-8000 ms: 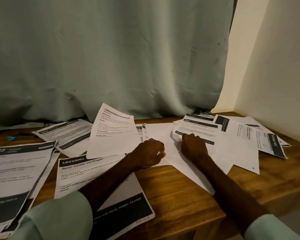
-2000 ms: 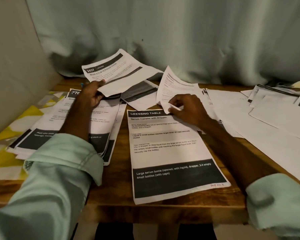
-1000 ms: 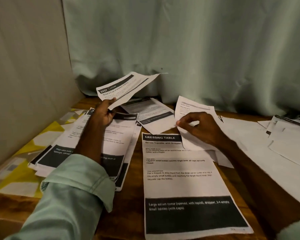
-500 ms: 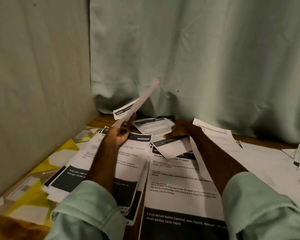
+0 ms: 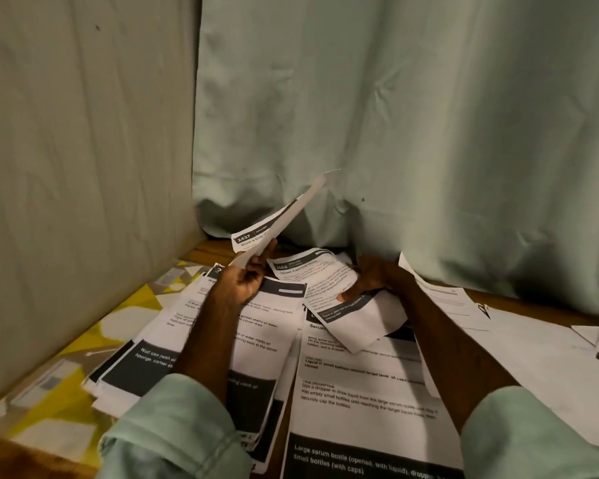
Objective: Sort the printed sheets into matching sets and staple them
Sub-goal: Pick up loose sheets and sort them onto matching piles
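Head view: wooden table [image 5: 203, 253] strewn with printed sheets [image 5: 360, 385], green curtain [image 5: 429, 133] behind.

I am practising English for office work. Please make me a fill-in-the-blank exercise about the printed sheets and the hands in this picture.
The left hand holds up the Brew sheet, numbered ____.
The right hand grips the curled sheet headed Screen ____.
The dark band of the dropper sheet lying flat names a large serum ____.
Missing words: 2437; Cleaning; bottle.

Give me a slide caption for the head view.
Left hand holds sheet 2437 up; right hand grips another printed sheet over the stacks.
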`<state>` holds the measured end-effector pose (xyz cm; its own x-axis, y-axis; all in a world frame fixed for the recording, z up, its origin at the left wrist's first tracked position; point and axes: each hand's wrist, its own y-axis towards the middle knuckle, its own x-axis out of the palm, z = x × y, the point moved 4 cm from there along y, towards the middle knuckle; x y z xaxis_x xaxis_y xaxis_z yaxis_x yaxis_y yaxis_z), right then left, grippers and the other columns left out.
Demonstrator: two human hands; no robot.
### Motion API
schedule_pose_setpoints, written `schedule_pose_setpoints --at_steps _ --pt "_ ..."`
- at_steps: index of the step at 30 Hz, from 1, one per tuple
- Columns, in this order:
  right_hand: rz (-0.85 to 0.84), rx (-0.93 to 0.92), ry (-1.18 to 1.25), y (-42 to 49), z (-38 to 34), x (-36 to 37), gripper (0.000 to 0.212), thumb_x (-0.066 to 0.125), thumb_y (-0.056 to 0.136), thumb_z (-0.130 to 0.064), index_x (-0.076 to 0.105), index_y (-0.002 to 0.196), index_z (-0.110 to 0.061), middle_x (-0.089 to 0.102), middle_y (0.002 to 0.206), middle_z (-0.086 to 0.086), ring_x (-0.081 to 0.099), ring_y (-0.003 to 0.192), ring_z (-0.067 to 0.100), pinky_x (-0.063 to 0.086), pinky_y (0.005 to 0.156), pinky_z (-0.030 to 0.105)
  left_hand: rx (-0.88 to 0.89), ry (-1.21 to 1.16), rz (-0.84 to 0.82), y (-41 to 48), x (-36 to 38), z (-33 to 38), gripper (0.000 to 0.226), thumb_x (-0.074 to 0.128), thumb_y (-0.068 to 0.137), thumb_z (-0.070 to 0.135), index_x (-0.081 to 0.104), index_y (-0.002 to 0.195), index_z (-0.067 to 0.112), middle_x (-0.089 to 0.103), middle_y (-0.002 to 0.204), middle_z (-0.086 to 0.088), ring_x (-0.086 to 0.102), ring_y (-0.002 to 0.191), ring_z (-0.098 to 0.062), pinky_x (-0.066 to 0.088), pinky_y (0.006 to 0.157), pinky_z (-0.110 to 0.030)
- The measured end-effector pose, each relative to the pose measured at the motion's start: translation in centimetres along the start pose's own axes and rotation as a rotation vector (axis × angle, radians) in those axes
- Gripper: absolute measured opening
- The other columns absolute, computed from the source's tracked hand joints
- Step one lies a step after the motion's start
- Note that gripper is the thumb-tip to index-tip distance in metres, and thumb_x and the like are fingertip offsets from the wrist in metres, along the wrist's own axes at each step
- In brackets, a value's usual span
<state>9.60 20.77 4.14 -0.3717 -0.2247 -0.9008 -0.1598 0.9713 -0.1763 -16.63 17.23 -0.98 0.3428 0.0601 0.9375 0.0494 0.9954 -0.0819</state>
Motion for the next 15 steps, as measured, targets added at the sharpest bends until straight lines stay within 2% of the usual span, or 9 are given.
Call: schedule_pose_setpoints --at_steps 1,3,5,6,8,9,10,12,15 --pt "0.022 0.007 -0.005 0.1 0.1 -0.1 0.098 0.094 0.064 -0.046 0.049 0.141 -0.006 0.056 0.143 0.008 0.056 0.125 0.028 0.044 0.091 0.029 -0.004 -0.007 0.009 -0.2 0.0 -0.1 0.037 0.053 0.085 0.008 0.055 0.119 -0.005 0.067 0.113 -0.022 0.053 0.046 -0.006 0.040 0.038 -0.010" --pt "0.038 0.002 0.012 0.6 0.5 0.0 0.092 0.094 0.066 -0.040 0.051 0.139 -0.007 0.059 0.137 0.006 0.057 0.121 0.026 0.044 0.089 0.028 0.000 -0.019 0.047 -0.3 0.0 -0.2 0.025 0.047 0.096 0.008 0.056 0.117 -0.005 0.069 0.110 -0.023 0.054 0.045 -0.007 0.040 0.038 -0.010" --pt "0.064 -0.023 0.033 0.6 0.3 0.3 0.078 0.097 0.063 -0.034 0.062 0.127 -0.005 0.065 0.121 0.002 0.063 0.106 0.022 0.048 0.083 0.029 0.002 -0.038 0.062 -0.4 0.1 -0.2 0.023 0.047 0.097 0.009 0.056 0.115 -0.005 0.070 0.107 -0.024 0.056 0.046 -0.008 0.041 0.039 -0.010" --pt "0.076 -0.041 0.048 1.1 0.4 0.5 0.069 0.098 0.062 -0.030 0.068 0.119 -0.004 0.070 0.116 0.002 0.066 0.099 0.022 0.053 0.082 0.031 0.007 -0.028 0.056 -0.5 0.0 -0.3 0.027 0.051 0.093 0.008 0.056 0.116 -0.004 0.070 0.108 -0.024 0.056 0.046 -0.008 0.041 0.039 -0.010" --pt "0.123 -0.053 0.103 1.8 0.5 0.9 0.052 0.097 0.063 -0.019 0.075 0.106 0.000 0.076 0.107 0.013 0.073 0.091 0.028 0.060 0.083 0.042 0.021 -0.011 0.055 -0.8 0.0 -0.3 0.045 0.056 0.081 0.007 0.055 0.124 -0.003 0.069 0.113 -0.023 0.057 0.046 -0.008 0.042 0.040 -0.010" --pt "0.165 -0.068 0.144 1.6 0.2 1.0 0.044 0.094 0.066 -0.012 0.075 0.103 0.001 0.076 0.103 0.015 0.074 0.088 0.029 0.061 0.081 0.043 0.018 -0.030 0.051 -0.9 0.1 -0.3 0.046 0.057 0.081 0.008 0.054 0.125 -0.003 0.069 0.114 -0.023 0.057 0.047 -0.008 0.042 0.041 -0.010" --pt "0.208 -0.089 0.174 1.2 -0.1 1.0 0.039 0.090 0.069 -0.006 0.074 0.104 0.001 0.076 0.102 0.013 0.073 0.088 0.028 0.061 0.077 0.037 0.017 -0.055 0.048 -0.8 0.0 -0.3 0.041 0.056 0.085 0.009 0.054 0.124 -0.004 0.070 0.113 -0.023 0.056 0.047 -0.008 0.043 0.041 -0.010" --pt "0.314 -0.134 0.201 0.4 -0.8 0.6 0.041 0.087 0.073 -0.005 0.070 0.110 -0.003 0.073 0.104 0.009 0.071 0.093 0.026 0.053 0.067 0.023 0.016 -0.069 0.033 -0.6 -0.1 -0.1 0.032 0.055 0.090 0.011 0.056 0.119 -0.004 0.072 0.106 -0.024 0.055 0.048 -0.008 0.041 0.039 -0.010" --pt "0.415 -0.182 0.353 -0.7 -1.4 0.1 0.058 0.090 0.071 -0.008 0.060 0.120 -0.010 0.070 0.109 0.004 0.068 0.095 0.021 0.054 0.074 0.027 0.019 0.017 -0.066 -1.2 0.9 0.0 0.035 0.062 0.083 0.009 0.059 0.117 -0.002 0.070 0.105 -0.020 0.056 0.046 -0.008 0.041 0.038 -0.010"
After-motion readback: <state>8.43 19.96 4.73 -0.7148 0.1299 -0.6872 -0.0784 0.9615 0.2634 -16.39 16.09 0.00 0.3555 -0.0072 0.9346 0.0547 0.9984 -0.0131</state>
